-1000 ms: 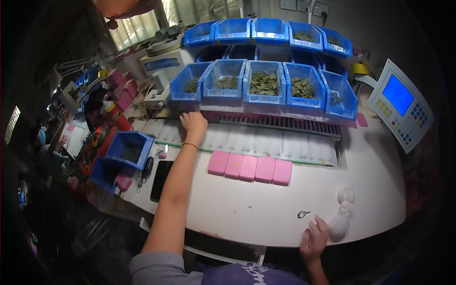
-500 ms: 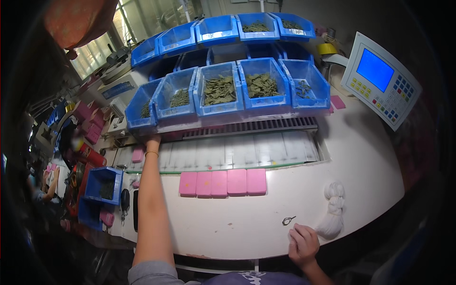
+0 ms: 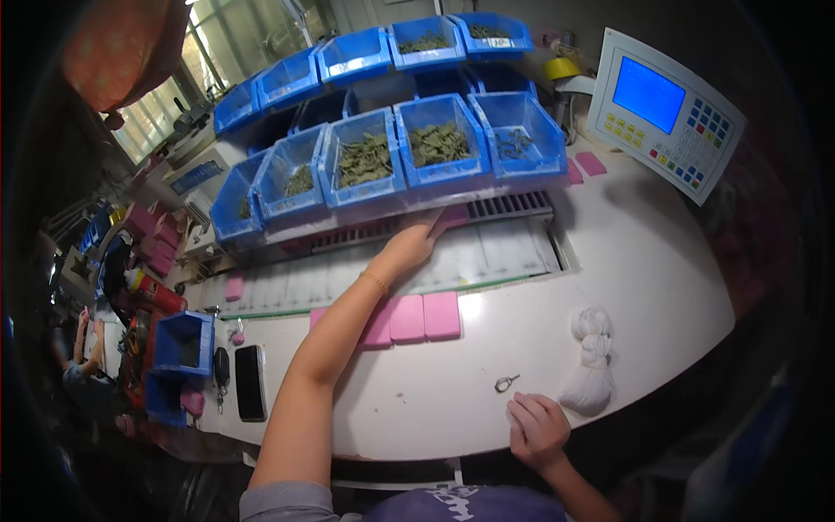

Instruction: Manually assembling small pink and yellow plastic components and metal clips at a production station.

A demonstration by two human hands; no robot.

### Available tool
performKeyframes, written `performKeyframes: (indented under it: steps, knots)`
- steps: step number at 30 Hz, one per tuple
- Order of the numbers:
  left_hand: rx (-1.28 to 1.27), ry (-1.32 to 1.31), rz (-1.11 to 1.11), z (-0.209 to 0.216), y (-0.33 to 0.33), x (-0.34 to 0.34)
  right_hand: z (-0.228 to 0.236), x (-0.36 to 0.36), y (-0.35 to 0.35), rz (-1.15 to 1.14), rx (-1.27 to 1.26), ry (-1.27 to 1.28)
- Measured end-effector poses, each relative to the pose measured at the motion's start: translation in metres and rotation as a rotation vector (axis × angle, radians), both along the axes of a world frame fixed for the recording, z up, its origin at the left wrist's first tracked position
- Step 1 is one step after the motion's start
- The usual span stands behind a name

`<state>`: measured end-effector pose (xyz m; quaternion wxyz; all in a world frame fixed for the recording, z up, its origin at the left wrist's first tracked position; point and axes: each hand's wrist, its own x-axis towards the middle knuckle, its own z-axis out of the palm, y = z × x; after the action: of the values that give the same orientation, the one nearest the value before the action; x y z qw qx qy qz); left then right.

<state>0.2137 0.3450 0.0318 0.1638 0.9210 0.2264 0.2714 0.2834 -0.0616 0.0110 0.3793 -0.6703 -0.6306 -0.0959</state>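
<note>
My left hand (image 3: pixel 413 246) reaches forward over the pale work strip, its fingers closed on a flat pink block (image 3: pixel 450 217) at the dark slotted rail (image 3: pixel 509 205). Below that forearm a row of pink blocks (image 3: pixel 407 318) lies on the white table, partly covered by the arm. My right hand (image 3: pixel 537 428) rests near the table's front edge, fingers curled together with nothing visible in them. Just beyond its fingertips lies a small metal ring with a stem (image 3: pixel 505 384). Beside it sits a tied white cloth bundle (image 3: pixel 590 370).
Blue bins (image 3: pixel 365 161) holding greenish-grey pieces stand in tiers behind the rail. A control panel with a blue screen (image 3: pixel 665 113) is at the right. Left are a phone (image 3: pixel 250 383), a key fob (image 3: pixel 222 370), a blue box (image 3: pixel 184 344) and another person's arm (image 3: pixel 91 344).
My left hand has moved right along the rail from its left end and now has a pink block at its fingers. My right hand stays by the ring. The whole view has shifted.
</note>
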Motion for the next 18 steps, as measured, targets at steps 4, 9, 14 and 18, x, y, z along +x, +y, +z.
performKeyframes:
  steps: [4, 9, 14, 18]
  knots:
    - [-0.01, 0.117, 0.097, 0.016, -0.013, 0.015, -0.001, 0.001, 0.001, -0.02, 0.023, -0.005]
    - [-0.04, 0.207, 0.041, 0.034, -0.077, -0.049, 0.002, 0.0, 0.004, -0.062, 0.041, 0.004]
    - [-0.037, 0.244, -0.022, 0.025, -0.134, -0.076, 0.007, -0.002, 0.008, -0.063, 0.091, 0.067]
    - [0.085, 0.137, -0.05, 0.044, -0.152, -0.074, 0.008, 0.0, 0.006, -0.047, 0.112, 0.254]
